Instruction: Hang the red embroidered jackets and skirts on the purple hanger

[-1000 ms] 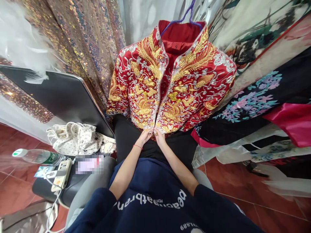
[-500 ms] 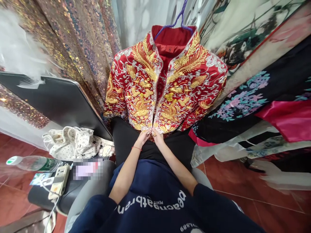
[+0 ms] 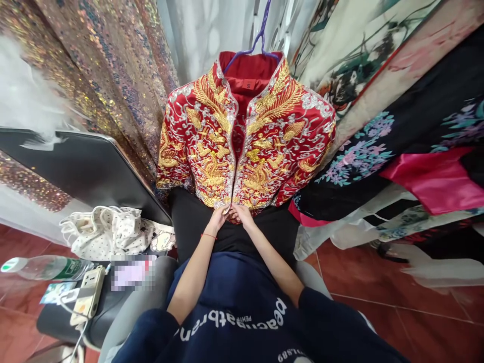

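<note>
Left hand (image 3: 218, 218): fingers pinched together on the lower front edge of the red embroidered jacket (image 3: 260, 174), center of the frame. Right hand (image 3: 244, 217): fingers drawn together on the same edge, directly beside the left fingertips; the individual finger gaps are too small to resolve. The two front edges of the jacket meet near the fingers and diverge toward the collar. Quantities: one jacket, suspended on one purple hanger (image 3: 260, 36), upper center, with one size label (image 3: 248, 84) marked "S" inside the collar; one red bracelet (image 3: 208, 235) on the left wrist; one black cloth (image 3: 189, 229) beneath the jacket hem. Lower left of the frame: one plastic bottle (image 3: 49, 267) lying on its side, one power strip (image 3: 87, 296), one white spotted fabric bundle (image 3: 106, 233) and one cartoon card (image 3: 163, 241) just beside it. Left: one black panel (image 3: 75, 164), tilted, in front of sequined fabric (image 3: 86, 55). Right: one black floral fabric (image 3: 363, 156) and one pink satin piece (image 3: 431, 176).
</note>
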Motion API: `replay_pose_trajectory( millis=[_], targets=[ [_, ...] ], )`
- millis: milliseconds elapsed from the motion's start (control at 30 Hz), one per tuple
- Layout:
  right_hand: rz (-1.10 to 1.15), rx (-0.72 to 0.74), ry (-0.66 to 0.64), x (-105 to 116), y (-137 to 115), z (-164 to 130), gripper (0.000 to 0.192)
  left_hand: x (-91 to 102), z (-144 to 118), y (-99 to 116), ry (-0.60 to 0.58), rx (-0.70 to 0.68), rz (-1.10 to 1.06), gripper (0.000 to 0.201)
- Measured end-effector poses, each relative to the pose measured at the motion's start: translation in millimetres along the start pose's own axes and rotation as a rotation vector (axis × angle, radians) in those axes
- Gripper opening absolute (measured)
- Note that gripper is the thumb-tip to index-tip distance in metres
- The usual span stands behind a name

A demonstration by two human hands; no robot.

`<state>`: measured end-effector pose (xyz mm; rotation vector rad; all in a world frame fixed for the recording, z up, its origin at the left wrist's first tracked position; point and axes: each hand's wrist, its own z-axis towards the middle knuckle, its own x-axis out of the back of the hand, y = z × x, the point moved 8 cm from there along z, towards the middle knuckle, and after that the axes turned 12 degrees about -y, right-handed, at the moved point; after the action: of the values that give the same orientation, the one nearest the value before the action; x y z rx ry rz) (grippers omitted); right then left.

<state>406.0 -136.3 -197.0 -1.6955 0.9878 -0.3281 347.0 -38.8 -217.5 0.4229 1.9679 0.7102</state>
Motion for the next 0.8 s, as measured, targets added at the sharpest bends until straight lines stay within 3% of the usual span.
replay_pose_trajectory(
  millis=[167,300,500,600,700,800],
  targets=[
    [-0.104,0.134,0.074,1,-16,-10,0.04,-4.3,-2,0,-0.032,-0.042,0.04,0.028],
    [-0.201,0.196,0.123,4,-30,-19,0.031,-7.2,-5,4,-0.056,-0.069,0.062,0.04],
    [-0.177,0.1,0.093,-1,-28,-15,0.023,-4.8,-4,1,-0.04,-0.056,0.065,0.041],
    [-0.102,0.053,0.076,-11,-28,-10,0.029,-3.5,-1,0,-0.011,-0.075,0.073,0.038],
    [-0.02,0.11,0.103,-18,-48,-10,0.025,-4.3,0,1,0.006,-0.089,0.087,0.039],
    [0.058,0.242,0.121,-24,-86,-14,0.025,-4.5,0,3,0.024,-0.09,0.107,0.047]
  ],
)
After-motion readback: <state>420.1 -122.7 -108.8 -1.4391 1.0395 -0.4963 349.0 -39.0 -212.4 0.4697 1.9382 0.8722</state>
